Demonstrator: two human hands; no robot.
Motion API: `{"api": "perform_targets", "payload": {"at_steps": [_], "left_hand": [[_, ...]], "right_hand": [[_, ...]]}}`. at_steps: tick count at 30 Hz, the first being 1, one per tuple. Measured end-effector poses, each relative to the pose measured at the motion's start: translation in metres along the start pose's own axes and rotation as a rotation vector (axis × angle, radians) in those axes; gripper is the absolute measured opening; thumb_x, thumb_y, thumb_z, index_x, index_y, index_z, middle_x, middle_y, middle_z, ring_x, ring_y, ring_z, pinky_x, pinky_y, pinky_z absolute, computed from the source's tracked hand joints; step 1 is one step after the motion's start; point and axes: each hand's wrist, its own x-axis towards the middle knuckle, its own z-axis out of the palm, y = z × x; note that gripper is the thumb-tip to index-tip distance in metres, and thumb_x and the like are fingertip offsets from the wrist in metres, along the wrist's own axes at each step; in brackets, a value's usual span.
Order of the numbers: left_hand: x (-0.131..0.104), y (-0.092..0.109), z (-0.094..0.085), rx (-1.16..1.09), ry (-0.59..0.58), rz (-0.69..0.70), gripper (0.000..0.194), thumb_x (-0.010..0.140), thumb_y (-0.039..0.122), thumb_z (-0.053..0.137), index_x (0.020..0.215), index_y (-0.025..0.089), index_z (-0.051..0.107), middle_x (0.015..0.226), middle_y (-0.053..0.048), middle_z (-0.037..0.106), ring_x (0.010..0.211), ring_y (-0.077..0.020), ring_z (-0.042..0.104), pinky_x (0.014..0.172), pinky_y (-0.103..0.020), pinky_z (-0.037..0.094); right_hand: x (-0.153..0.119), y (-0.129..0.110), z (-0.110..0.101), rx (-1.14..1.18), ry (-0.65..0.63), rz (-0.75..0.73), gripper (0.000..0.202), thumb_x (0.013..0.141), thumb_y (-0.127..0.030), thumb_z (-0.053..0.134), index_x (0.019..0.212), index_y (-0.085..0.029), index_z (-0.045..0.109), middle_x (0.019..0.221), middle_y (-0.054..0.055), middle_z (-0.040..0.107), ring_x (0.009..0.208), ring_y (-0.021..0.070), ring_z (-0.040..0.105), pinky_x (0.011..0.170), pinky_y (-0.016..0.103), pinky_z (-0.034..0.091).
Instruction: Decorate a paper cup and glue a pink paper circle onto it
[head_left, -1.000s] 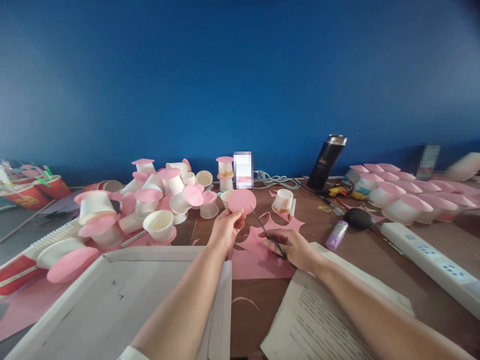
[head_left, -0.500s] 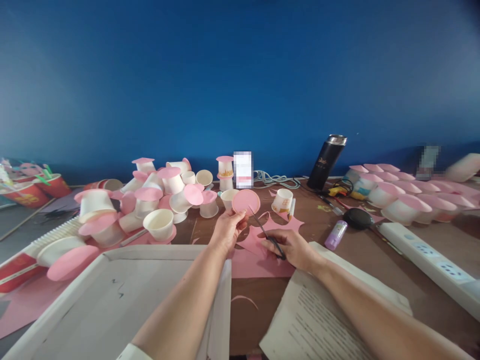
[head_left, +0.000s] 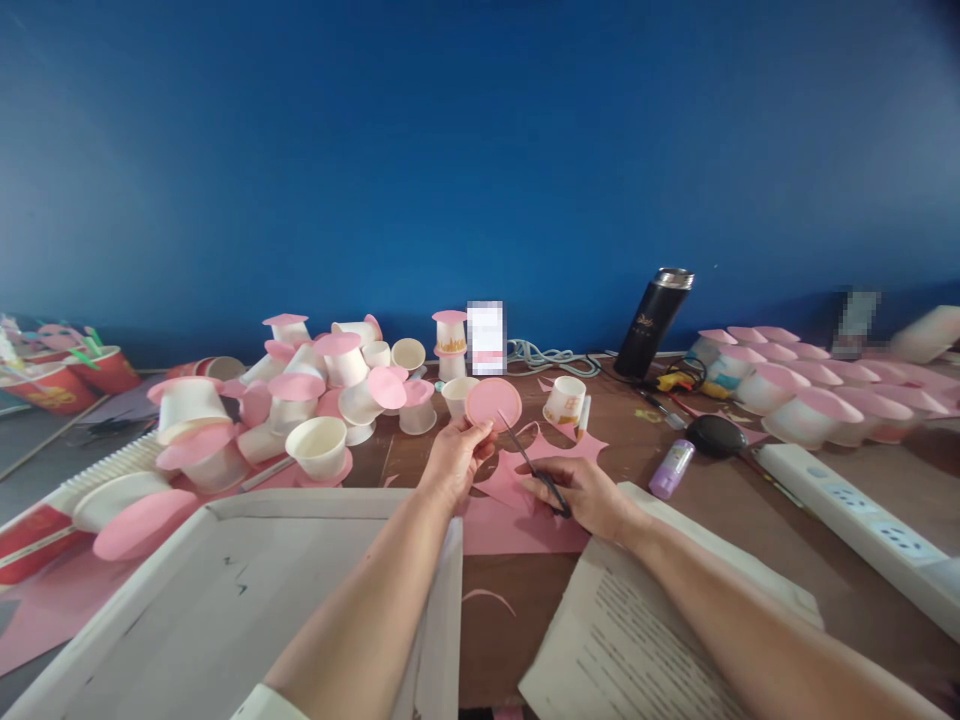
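A brown table [head_left: 720, 510] runs along a blue wall [head_left: 480, 180], a white tray [head_left: 187, 600] by its near edge, left of center. Pink-topped cups, apparently finished, crowd toward the far left corner [head_left: 193, 408] and stand in rows near the far right [head_left: 776, 392]. Mid-table, a pink sheet [head_left: 525, 537] lies beneath curved offcuts [head_left: 506, 485], the sheet seemingly left to be cut. The right hand [head_left: 577, 492] is wrapped around the handles of dark scissors [head_left: 535, 468]; the left hand [head_left: 459, 455] pinches a disc by its lower edge. Toward the far edge, a printed cup [head_left: 565, 402] shows no pink top. The pink disc [head_left: 493, 402], held above the table, looks nearly round; whether trimming is complete cannot be told.
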Motion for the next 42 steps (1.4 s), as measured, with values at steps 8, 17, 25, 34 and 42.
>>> {"api": "perform_targets", "payload": {"at_steps": [8, 17, 25, 34, 42], "left_hand": [[-0.001, 0.000, 0.001, 0.000, 0.010, -0.004, 0.025, 0.057, 0.019, 0.080, 0.073, 0.013, 0.062, 0.067, -0.001, 0.061, 0.059, -0.0065, 0.056, 0.055, -0.017, 0.043], [-0.002, -0.001, 0.003, 0.005, 0.017, -0.020, 0.019, 0.060, 0.015, 0.075, 0.074, 0.012, 0.064, 0.070, -0.003, 0.064, 0.060, -0.0068, 0.058, 0.055, -0.016, 0.043], [-0.006, -0.002, 0.006, 0.032, 0.001, -0.039, 0.020, 0.060, 0.017, 0.076, 0.075, 0.012, 0.064, 0.070, -0.003, 0.063, 0.061, -0.0073, 0.058, 0.057, -0.017, 0.043], [-0.006, -0.004, 0.006, 0.069, -0.020, -0.040, 0.026, 0.058, 0.024, 0.077, 0.076, 0.012, 0.064, 0.064, -0.001, 0.059, 0.056, -0.0056, 0.052, 0.053, -0.016, 0.040], [-0.004, -0.008, 0.004, 0.153, -0.032, -0.043, 0.027, 0.060, 0.030, 0.076, 0.077, 0.013, 0.063, 0.061, -0.001, 0.058, 0.051, -0.0051, 0.048, 0.048, -0.016, 0.036]], "right_hand": [[0.000, -0.001, 0.000, 0.000, 0.011, 0.004, 0.055, 0.072, -0.053, 0.066, 0.107, -0.010, 0.066, 0.058, 0.001, 0.061, 0.049, 0.0100, 0.051, 0.048, 0.023, 0.041], [0.001, 0.002, 0.001, 0.012, 0.016, -0.032, 0.054, 0.073, -0.051, 0.067, 0.109, -0.010, 0.066, 0.060, 0.001, 0.060, 0.051, 0.0104, 0.052, 0.048, 0.023, 0.041], [0.000, 0.001, 0.002, 0.069, 0.006, -0.028, 0.057, 0.073, -0.050, 0.068, 0.113, -0.009, 0.063, 0.059, 0.000, 0.058, 0.051, 0.0097, 0.050, 0.048, 0.024, 0.042], [0.000, 0.004, 0.002, 0.052, 0.013, -0.038, 0.053, 0.075, -0.046, 0.067, 0.115, -0.011, 0.062, 0.062, 0.000, 0.057, 0.054, 0.0099, 0.048, 0.052, 0.025, 0.042], [0.003, 0.012, 0.001, -0.009, 0.038, -0.065, 0.049, 0.077, -0.046, 0.066, 0.114, -0.014, 0.063, 0.065, -0.001, 0.056, 0.057, 0.0105, 0.049, 0.055, 0.025, 0.041]]}}
